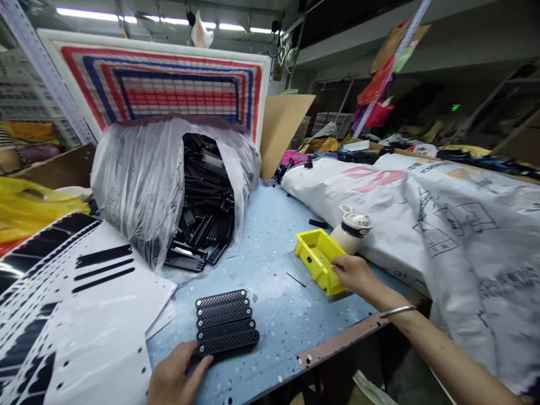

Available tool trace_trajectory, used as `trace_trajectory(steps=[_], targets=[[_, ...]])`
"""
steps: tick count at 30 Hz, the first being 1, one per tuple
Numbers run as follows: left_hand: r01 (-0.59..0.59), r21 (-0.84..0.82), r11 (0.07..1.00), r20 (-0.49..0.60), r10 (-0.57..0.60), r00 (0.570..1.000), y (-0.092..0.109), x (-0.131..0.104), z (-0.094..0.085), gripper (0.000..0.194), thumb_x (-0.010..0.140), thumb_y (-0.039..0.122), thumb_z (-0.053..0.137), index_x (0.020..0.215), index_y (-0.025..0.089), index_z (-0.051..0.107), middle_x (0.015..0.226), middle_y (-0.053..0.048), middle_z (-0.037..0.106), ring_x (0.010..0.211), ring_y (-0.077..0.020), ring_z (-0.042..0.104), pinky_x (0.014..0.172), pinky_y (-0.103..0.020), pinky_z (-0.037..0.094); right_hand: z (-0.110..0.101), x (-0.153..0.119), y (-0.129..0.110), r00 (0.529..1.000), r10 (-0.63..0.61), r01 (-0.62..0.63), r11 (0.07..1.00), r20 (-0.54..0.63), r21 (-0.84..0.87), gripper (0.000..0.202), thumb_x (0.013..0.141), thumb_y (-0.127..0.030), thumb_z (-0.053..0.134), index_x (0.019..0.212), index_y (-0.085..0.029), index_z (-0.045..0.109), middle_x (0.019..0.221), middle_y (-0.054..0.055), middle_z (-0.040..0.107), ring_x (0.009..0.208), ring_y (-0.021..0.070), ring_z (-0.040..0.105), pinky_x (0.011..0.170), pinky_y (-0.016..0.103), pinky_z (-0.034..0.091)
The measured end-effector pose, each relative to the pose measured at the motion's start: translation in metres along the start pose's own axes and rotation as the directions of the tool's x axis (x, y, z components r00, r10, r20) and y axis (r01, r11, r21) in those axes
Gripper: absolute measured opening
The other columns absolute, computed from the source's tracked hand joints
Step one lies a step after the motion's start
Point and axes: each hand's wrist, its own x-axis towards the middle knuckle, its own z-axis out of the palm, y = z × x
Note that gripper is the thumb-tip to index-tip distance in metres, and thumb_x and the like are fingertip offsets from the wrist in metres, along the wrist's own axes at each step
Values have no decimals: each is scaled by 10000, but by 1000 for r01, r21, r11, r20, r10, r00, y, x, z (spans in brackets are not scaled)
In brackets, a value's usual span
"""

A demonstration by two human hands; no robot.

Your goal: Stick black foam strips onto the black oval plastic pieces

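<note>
Several black textured strips [225,320] with small round metal pieces at their ends lie side by side on the blue speckled table [270,236]. My left hand [177,374] is closed on the lower left corner of this stack, thumb and finger pinching it. On the right, my right hand [356,275] is at the near right wall of a yellow plastic bin [314,256], its fingers closed over the rim; whether a small part is between them is hidden. A white bottle [352,230] with a dark band stands just behind the bin.
A clear plastic bag [139,185] spills black parts [205,197] at the back left. White perforated sheets [105,326] lie at the left. Large white sacks [455,225] border the right side. A dark thin piece [296,279] and a short black part [318,224] lie on the table.
</note>
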Motion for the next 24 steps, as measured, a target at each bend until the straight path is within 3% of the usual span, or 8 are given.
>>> trace_trajectory(steps=[4, 7, 10, 13, 19, 22, 24], targets=[[-8, -16, 1000, -54, 7, 999, 7, 3, 1, 304, 969, 477, 487, 900, 223, 639, 637, 27, 683, 482, -120, 647, 476, -177, 505, 20, 17, -6, 987, -7, -2, 998, 160, 59, 121, 659, -92, 632, 682, -177, 716, 638, 36, 702, 626, 196, 650, 534, 235, 383], [39, 34, 999, -132, -35, 991, 19, 9, -2, 383, 990, 482, 426, 856, 196, 642, 617, 1, 665, 503, -132, 646, 489, -199, 493, 28, 26, -10, 974, -28, 1, 993, 223, 120, 97, 658, -88, 620, 659, -150, 695, 638, 58, 696, 613, 199, 633, 529, 244, 357], [103, 92, 991, -88, -94, 992, 25, 13, -3, 388, 980, 444, 447, 739, 191, 616, 557, -1, 601, 472, -134, 593, 460, -215, 443, 30, 34, -12, 969, -26, -17, 985, 246, 171, 191, 723, -102, 545, 571, -140, 654, 593, 78, 677, 569, 204, 627, 522, 266, 353], [160, 80, 984, -38, -158, 987, 27, 13, -6, 265, 929, 364, 530, 758, 186, 627, 596, -11, 621, 507, -143, 593, 489, -227, 442, 28, 36, -15, 968, -40, -19, 973, 248, 230, 276, 782, -124, 501, 564, -141, 670, 597, 86, 685, 575, 205, 642, 541, 281, 377], [197, 7, 980, 1, -197, 980, 25, 10, -5, 111, 835, 198, 562, 762, 191, 645, 625, -17, 652, 552, -157, 617, 526, -239, 448, 19, 40, -19, 988, 9, -48, 968, 157, 245, 190, 714, -90, 603, 557, -138, 700, 569, 94, 683, 549, 204, 624, 536, 302, 383], [218, 16, 976, 14, -219, 976, 24, 9, -4, 100, 805, 174, 569, 729, 195, 632, 625, -18, 654, 568, -161, 624, 530, -237, 437, 4, 35, -15, 996, 76, -83, 976, 40, 203, 132, 721, -176, 651, 615, -139, 720, 604, 114, 693, 552, 219, 611, 542, 327, 391], [227, 17, 974, 18, -228, 974, 23, 9, -4, 102, 800, 167, 561, 726, 193, 626, 613, -15, 645, 550, -154, 612, 525, -234, 427, -9, 19, -17, 987, 113, -86, 973, -117, 216, 111, 704, -234, 672, 658, -148, 725, 654, 122, 710, 592, 234, 619, 558, 340, 407]])
